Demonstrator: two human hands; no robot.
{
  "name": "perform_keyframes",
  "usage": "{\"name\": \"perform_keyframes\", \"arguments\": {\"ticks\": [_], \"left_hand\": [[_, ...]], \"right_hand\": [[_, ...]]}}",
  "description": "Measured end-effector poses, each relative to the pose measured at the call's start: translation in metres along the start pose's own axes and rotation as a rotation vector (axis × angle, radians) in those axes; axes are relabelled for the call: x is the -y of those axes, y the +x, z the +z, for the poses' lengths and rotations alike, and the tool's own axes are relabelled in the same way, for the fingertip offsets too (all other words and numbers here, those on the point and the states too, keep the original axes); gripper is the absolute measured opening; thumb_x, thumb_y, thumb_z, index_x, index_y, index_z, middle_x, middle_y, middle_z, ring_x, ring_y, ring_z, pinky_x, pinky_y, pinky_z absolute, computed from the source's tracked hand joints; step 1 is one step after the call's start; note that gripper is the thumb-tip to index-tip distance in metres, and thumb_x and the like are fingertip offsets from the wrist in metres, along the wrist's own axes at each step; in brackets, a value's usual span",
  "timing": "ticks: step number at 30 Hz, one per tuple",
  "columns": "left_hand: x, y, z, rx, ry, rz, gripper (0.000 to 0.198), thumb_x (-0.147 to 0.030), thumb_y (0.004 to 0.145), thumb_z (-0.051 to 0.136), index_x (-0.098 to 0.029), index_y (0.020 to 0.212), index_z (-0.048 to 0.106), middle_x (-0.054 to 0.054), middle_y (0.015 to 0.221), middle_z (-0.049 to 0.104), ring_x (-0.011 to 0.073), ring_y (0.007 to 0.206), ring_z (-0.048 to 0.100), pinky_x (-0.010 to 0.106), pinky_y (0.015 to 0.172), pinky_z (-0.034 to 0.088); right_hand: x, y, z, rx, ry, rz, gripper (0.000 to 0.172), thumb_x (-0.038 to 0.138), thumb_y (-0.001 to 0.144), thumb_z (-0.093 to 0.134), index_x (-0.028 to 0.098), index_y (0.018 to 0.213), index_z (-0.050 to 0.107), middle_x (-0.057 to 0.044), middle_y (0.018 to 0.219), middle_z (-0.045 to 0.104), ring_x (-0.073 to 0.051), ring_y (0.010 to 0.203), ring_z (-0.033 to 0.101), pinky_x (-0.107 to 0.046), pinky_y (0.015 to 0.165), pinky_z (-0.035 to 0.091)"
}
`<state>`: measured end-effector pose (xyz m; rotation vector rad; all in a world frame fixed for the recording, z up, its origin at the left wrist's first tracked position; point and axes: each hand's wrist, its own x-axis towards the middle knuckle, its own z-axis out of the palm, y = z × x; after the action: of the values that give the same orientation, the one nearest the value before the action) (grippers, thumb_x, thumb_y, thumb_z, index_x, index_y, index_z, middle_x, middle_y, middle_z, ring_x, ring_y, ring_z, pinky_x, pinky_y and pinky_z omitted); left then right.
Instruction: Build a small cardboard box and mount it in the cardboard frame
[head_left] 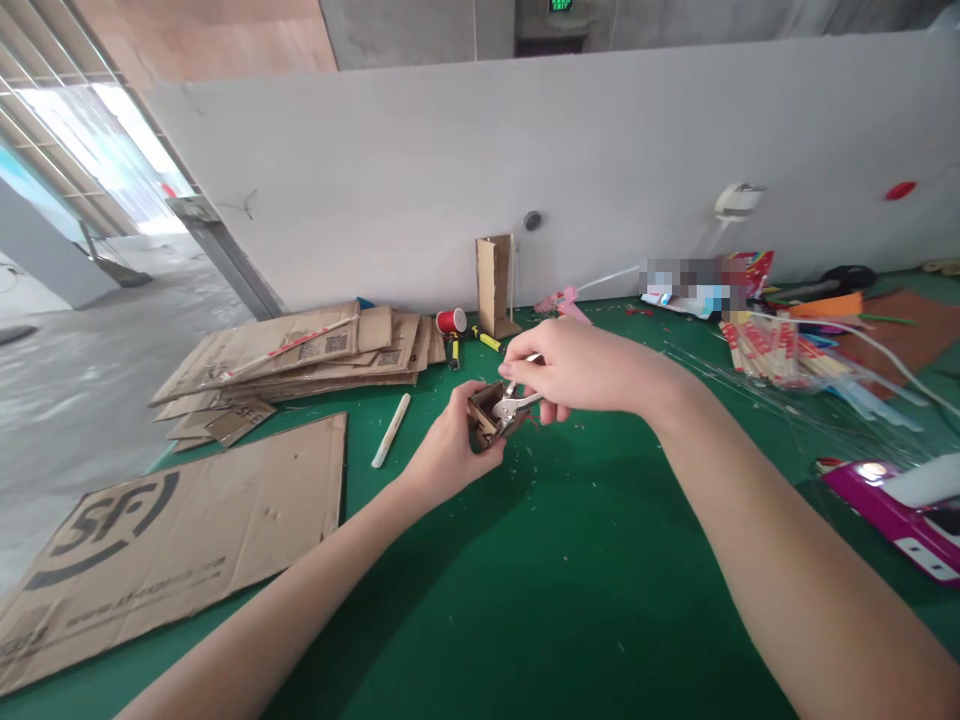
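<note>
A small open cardboard box (pixel 486 432) is gripped by my left hand (pixel 450 440), the fingers along its far side and the thumb at its near edge. From the right, my right hand (pixel 551 365) is closed around silver metal pliers (pixel 508 407). Their rounded head reaches into or over the box's wall; exactly what the jaws bite is too small to tell. Both hands are above the green tabletop (pixel 570 600). A white stick (pixel 391 430) lies to the left of my left hand.
Flattened cardboard (pixel 300 350) is stacked at the back left, with a large printed sheet (pixel 225 520) before it. A red thread spool (pixel 451 321) and an upright cardboard piece (pixel 493 285) stand behind my hands. Wrapped sticks (pixel 780 350) and a purple device (pixel 892 520) are at right.
</note>
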<state>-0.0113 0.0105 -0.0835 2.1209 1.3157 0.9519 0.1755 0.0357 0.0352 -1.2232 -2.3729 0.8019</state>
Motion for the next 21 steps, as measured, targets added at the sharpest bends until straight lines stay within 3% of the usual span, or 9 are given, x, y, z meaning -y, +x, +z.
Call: {"name": "perform_keyframes", "arguments": {"ticks": [4,8,13,17,21], "left_hand": [[-0.006,0.006,-0.024,0.079,0.097,-0.018,0.061,-0.028,0.074,0.06,-0.023,0.126,0.03,0.007,0.104,0.063,0.0172,0.077,0.06,0.029,0.067,0.046],[-0.007,0.008,-0.042,0.168,0.103,0.003,0.059,-0.029,0.071,0.062,-0.025,0.124,0.036,0.0,0.087,0.061,0.0132,0.066,0.054,0.025,0.061,0.042],[0.015,0.008,-0.058,0.223,0.162,-0.052,0.063,-0.032,0.071,0.063,-0.027,0.13,0.04,-0.002,0.082,0.059,0.0131,0.064,0.052,0.026,0.06,0.04],[0.023,0.007,-0.068,0.253,-0.067,-0.089,0.075,-0.034,0.077,0.06,-0.026,0.144,0.028,0.004,0.103,0.062,0.0172,0.081,0.06,0.029,0.069,0.048],[0.002,0.007,-0.078,0.251,-0.287,-0.129,0.078,-0.034,0.077,0.062,-0.023,0.146,0.028,0.01,0.124,0.06,0.0256,0.109,0.058,0.036,0.088,0.05]], "right_hand": [[-0.007,0.002,-0.005,0.003,0.06,0.038,0.033,0.046,0.085,0.056,0.02,0.065,0.064,0.004,0.039,0.051,-0.011,0.034,0.048,-0.033,0.057,0.042],[-0.007,0.004,-0.007,-0.002,0.143,0.087,0.029,0.045,0.081,0.061,0.021,0.065,0.064,0.006,0.036,0.046,-0.009,0.032,0.043,-0.03,0.05,0.042],[-0.01,-0.004,-0.028,-0.197,0.204,0.154,0.029,0.043,0.083,0.059,0.017,0.076,0.068,0.001,0.046,0.055,-0.008,0.032,0.042,-0.027,0.039,0.034],[-0.012,-0.015,-0.047,-0.311,0.189,0.21,0.028,0.041,0.086,0.055,0.017,0.084,0.069,-0.005,0.066,0.063,-0.008,0.038,0.048,-0.028,0.04,0.033],[-0.019,-0.011,-0.044,-0.35,0.065,0.198,0.029,0.044,0.087,0.053,0.018,0.087,0.067,-0.007,0.078,0.066,-0.011,0.048,0.056,-0.029,0.047,0.041]]}}
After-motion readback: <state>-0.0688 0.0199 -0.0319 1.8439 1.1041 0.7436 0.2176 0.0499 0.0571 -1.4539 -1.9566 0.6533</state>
